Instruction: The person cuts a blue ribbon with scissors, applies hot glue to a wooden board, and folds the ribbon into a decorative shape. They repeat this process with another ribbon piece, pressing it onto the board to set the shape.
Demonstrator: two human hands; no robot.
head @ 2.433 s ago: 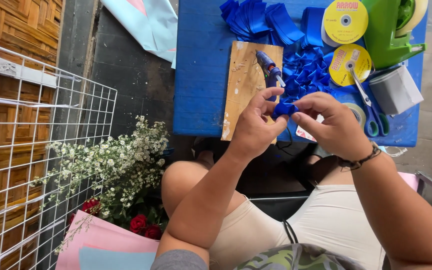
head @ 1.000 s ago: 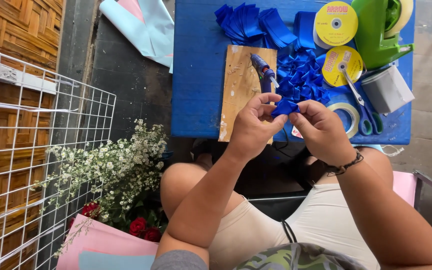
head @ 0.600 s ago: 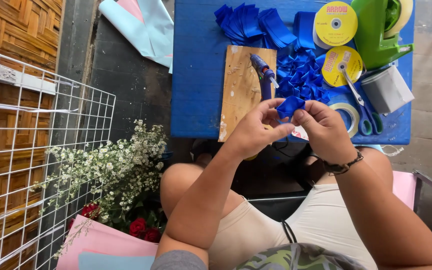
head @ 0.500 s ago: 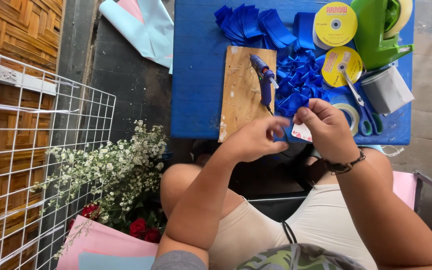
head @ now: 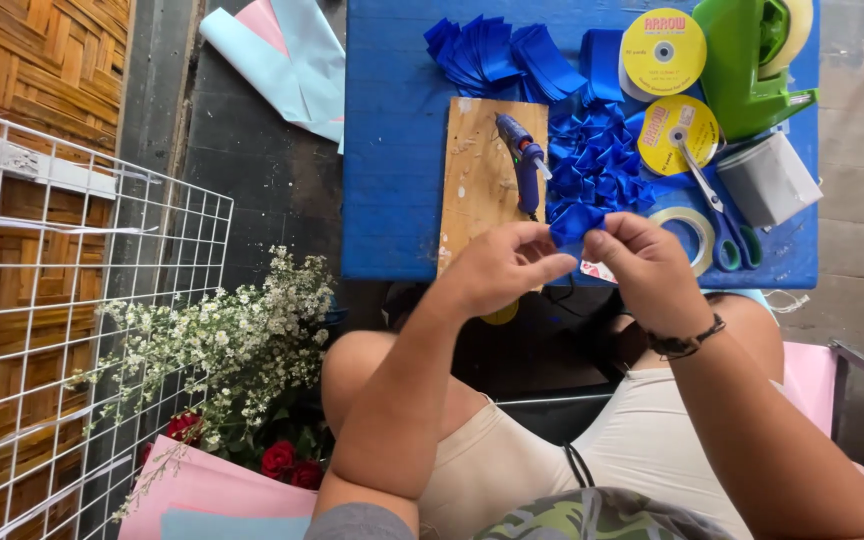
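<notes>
**Folding a blue ribbon piece over the near edge of the table**

Both hands meet on one small piece of blue ribbon [head: 574,222]. The left hand [head: 500,268] pinches its left end between thumb and fingertips, and the right hand [head: 642,270] is closed on the other end, so the piece is clamped from both sides. It hangs in the air just above the near edge of the blue table [head: 392,150].

Judging from this, the step in hand is shaping the ribbon into a folded loop. The next move seems to call for a firm pinch so the fold does not open, and then glue.

The glue gun [head: 522,160] lies on a wooden board [head: 477,170] close behind the hands. A pile of folded ribbon pieces [head: 597,160] lies beside the board, with scissors [head: 717,205] toward the right edge.
</notes>
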